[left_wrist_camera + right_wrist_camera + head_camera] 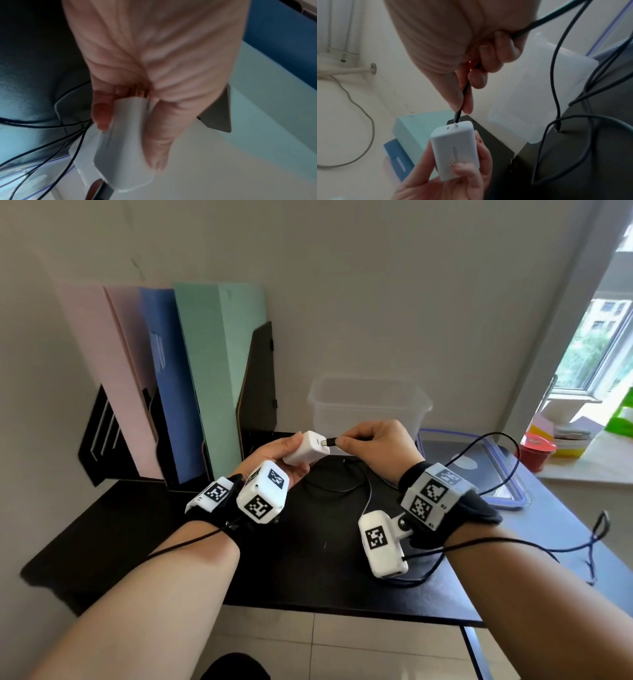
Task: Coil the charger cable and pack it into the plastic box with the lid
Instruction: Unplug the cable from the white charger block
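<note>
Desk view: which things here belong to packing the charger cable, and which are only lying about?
For the job:
- charger, held by the left hand
- cable, its plug pinched by the right hand
- box, open
- lid, flat on the desk

Lying about:
- file holders
- red cup on the windowsill

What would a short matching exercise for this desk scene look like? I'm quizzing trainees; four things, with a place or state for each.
Things:
1. white charger block
2. cable plug
3. plastic box
4. blue-edged lid

States:
A. lying flat on the desk
B. pinched in the right hand
C. standing open by the wall
D. gripped in the left hand

Pairs: 1-D, 2-B, 3-C, 4-A
</note>
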### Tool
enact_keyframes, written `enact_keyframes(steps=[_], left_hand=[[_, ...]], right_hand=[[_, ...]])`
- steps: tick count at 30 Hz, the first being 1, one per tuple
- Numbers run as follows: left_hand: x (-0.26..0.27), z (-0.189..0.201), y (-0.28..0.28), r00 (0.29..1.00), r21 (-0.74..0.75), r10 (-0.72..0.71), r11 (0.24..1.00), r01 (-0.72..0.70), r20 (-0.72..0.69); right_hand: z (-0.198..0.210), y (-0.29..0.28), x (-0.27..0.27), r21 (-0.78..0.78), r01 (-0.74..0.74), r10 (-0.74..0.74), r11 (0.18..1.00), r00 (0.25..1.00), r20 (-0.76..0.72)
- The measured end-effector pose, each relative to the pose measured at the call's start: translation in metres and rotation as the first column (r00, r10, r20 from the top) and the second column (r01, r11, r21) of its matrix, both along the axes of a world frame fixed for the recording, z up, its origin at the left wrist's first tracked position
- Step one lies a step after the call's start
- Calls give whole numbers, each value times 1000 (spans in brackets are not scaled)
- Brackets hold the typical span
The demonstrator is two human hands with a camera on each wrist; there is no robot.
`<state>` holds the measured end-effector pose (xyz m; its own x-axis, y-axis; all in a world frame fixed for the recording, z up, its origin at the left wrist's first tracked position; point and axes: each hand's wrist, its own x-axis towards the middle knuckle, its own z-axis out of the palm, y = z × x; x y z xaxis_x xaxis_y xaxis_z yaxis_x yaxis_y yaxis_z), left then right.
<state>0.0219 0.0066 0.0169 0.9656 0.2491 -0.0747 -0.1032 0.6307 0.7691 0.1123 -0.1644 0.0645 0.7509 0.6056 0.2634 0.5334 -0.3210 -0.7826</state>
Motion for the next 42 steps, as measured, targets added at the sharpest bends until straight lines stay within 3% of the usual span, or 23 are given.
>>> enact_keyframes(steps=[11,20,25,28,33,36,40,42], left_hand=[[-2,3,-2,990,106,136,985,-133,-26],[10,-1,-3,992,190,108,977,-95,-59],[11,2,-3,989,310,116,947,-81,-96],[8,11,-4,986,391,62,921,4,-157],[-4,23,-15,957,597,-112,761,255,-266],[-3,24,-24,943,505,-233,799,325,-239],[-2,30,-39,946,413,-193,864,289,-259],[-2,32,-41,961,440,-166,863,249,-220]], right_hand=[[2,2,-7,-27,-12,12,1000,1000,28],[-3,6,-9,8,17,-17,1000,1000,16],[-5,4,-9,41,7,-5,999,999,-45],[-6,1,-9,110,10,3,994,993,-120],[6,-1,-7,109,-38,54,993,988,-144],[12,3,-7,111,-78,94,991,984,-149],[17,8,-7,95,-83,98,992,982,-159],[19,7,-3,133,-92,123,987,962,-245]])
